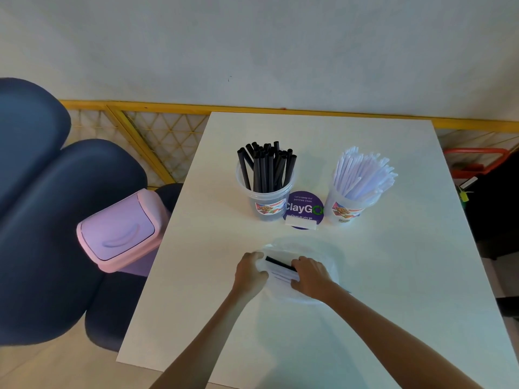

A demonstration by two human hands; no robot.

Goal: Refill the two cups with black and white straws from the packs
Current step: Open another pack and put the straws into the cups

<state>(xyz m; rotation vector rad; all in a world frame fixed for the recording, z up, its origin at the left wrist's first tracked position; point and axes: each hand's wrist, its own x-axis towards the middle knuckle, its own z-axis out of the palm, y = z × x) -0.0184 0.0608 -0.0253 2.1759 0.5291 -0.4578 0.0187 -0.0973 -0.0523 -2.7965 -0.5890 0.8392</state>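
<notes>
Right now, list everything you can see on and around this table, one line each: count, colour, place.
table: one, white, centre of view
left cup: one, clear, far middle of the table
black straws: many, black, upright in the left cup
right cup: one, clear, right of the sign
white straws: many, white, upright in the right cup
sign: one, round, purple, between the cups
plastic pack: at least one, clear, near the person, a black straw and pale straws inside
bin: one, pink, left of the table
seats: dark blue, far left
lattice fence: yellow, behind the table
red frame: one, right edge, partly hidden
left hand: grips the pack's left end
right hand: grips its right end
</notes>
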